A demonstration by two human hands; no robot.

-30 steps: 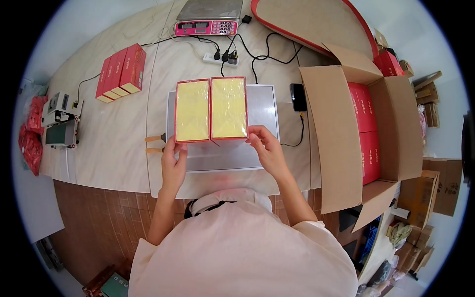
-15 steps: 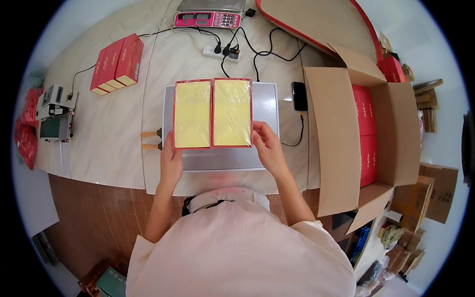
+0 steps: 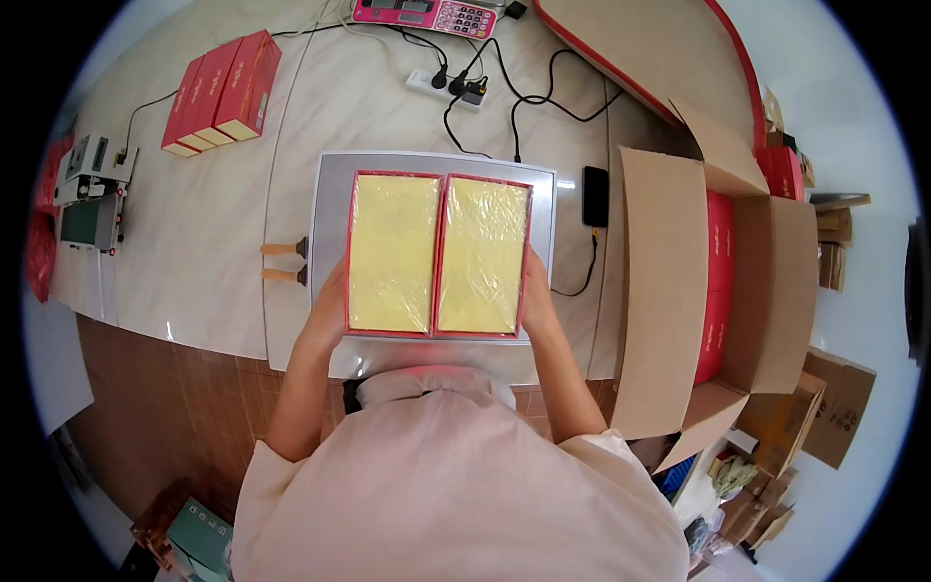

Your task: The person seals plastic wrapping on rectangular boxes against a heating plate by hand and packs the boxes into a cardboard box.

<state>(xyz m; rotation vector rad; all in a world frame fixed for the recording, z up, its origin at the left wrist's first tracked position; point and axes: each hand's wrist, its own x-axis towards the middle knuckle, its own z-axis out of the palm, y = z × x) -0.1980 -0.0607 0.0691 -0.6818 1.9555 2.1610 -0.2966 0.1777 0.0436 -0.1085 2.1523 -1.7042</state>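
Two red boxes with yellow faces, the left box (image 3: 392, 254) and the right box (image 3: 484, 257), are held side by side with clear film shining over them. My left hand (image 3: 334, 296) is closed against the outer side of the left box, its fingers mostly hidden behind it. Against the right box's outer edge presses my right hand (image 3: 534, 296), its fingers partly out of sight. Beneath the pair lies a grey metal plate (image 3: 332, 184) with a pale frame.
An open carton (image 3: 659, 291) with red boxes inside stands at the right. A phone (image 3: 595, 197) lies beside the plate. Two wooden-handled tools (image 3: 284, 262) are at left. More red boxes (image 3: 221, 92), a power strip (image 3: 441, 87), cables and a pink scale (image 3: 427, 14) sit farther back.
The two boxes have come nearer to the camera and lower in view, both hands moving with them. My grip has shifted further along the outer sides. The whole view has shifted slightly.
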